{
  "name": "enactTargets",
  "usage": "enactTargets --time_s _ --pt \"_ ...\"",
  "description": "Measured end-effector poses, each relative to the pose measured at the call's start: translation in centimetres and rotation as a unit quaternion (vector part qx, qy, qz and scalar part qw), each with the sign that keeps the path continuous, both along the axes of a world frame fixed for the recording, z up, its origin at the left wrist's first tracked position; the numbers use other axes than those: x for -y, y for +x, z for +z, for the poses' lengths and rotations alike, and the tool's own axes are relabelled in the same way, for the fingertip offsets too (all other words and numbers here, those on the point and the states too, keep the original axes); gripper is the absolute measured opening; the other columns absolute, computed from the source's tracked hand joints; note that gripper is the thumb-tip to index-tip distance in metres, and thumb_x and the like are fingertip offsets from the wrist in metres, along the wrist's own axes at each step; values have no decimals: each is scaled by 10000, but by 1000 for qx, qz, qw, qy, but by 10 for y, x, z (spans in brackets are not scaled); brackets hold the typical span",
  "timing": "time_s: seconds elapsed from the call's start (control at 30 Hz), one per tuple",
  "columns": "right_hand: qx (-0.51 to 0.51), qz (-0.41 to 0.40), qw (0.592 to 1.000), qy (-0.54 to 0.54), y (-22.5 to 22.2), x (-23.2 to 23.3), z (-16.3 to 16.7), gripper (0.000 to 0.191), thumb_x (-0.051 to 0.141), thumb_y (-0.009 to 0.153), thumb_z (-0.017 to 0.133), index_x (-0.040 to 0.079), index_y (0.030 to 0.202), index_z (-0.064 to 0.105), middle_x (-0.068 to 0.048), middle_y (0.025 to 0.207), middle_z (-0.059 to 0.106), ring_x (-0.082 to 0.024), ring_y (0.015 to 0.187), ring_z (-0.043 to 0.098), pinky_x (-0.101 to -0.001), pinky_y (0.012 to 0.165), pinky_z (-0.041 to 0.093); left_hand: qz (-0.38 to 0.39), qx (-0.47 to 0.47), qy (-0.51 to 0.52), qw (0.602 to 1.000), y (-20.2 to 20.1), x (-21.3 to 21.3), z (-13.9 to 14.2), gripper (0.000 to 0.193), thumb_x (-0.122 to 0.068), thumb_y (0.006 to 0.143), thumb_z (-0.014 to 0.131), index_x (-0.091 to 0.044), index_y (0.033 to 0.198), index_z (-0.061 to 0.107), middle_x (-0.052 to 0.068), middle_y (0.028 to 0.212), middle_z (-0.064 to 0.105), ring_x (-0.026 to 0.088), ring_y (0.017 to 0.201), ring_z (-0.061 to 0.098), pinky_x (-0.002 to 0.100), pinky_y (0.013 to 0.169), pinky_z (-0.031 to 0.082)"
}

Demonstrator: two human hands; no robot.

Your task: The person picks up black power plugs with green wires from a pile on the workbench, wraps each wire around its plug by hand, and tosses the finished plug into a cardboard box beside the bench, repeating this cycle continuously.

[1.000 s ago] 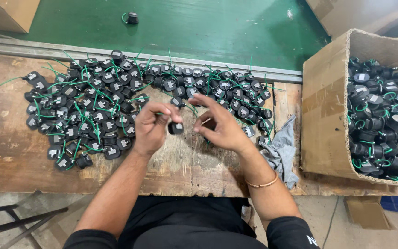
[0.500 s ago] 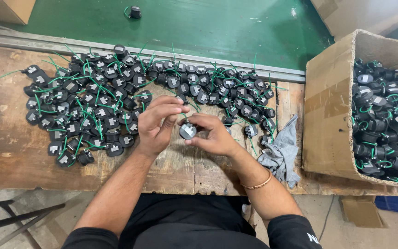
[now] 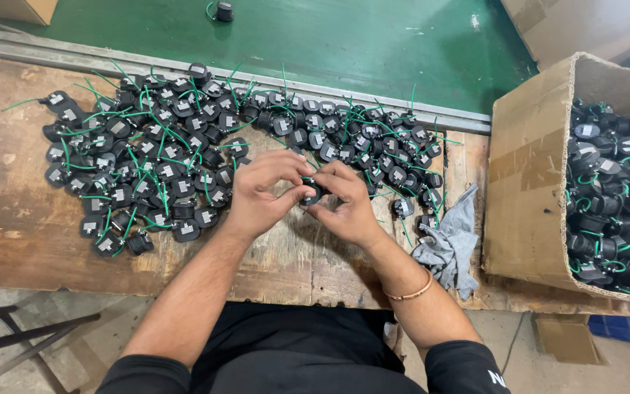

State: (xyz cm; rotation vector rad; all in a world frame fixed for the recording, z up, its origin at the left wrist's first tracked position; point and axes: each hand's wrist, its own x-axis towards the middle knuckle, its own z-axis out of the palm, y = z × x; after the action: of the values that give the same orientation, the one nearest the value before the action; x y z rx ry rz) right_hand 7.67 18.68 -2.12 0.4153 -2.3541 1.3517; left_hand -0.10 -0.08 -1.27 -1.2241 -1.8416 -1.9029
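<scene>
My left hand (image 3: 260,191) and my right hand (image 3: 345,204) meet over the worn wooden bench (image 3: 9,211), fingertips pinched together on one small black round part (image 3: 310,193), which is mostly hidden between them. A wide spread of the same black parts with green wires (image 3: 154,164) lies on the bench just beyond and to the left of my hands. More of these black parts (image 3: 395,157) trail off to the right of my hands.
An open cardboard box (image 3: 530,175) at the right edge holds several more black parts with green wires. A grey rag (image 3: 450,244) lies beside it. A metal rail (image 3: 402,106) borders the bench; one stray part (image 3: 222,10) sits on the green floor beyond.
My hands have drawn closer together around the black part, which now shows less between my fingers. The view has shifted slightly.
</scene>
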Motion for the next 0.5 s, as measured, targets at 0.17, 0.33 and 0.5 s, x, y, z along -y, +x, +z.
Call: enactTargets --time_s 0.17,0.33,0.5 --pt "-24 4 999 24 3 2 4 434 93 758 879 13 1152 716 -80 1019 638 -184 904 624 -304 796 523 22 87 23 996 7 -7 -10 198 -42 819 861 -54 881 674 57 970 759 199 945 738 338 853 586" --pt "-44 -18 999 5 8 2 6 398 123 768 894 40 1110 710 -68 1061 626 -181 956 629 -304 813 533 53 17 44 997 1 -1 -9 215 -37 843 846 -42 977 678 90 1030 746 240 992 729 358 895 574" --pt "-55 26 991 -117 7 0 3 407 99 840 861 24 1168 632 -99 1222 545 -202 1153 605 -332 963 560 175 -73 -166 968 -2 -8 -9 294 -40 890 735 -65 1180 692 93 1198 726 297 1142 679 425 962 537"
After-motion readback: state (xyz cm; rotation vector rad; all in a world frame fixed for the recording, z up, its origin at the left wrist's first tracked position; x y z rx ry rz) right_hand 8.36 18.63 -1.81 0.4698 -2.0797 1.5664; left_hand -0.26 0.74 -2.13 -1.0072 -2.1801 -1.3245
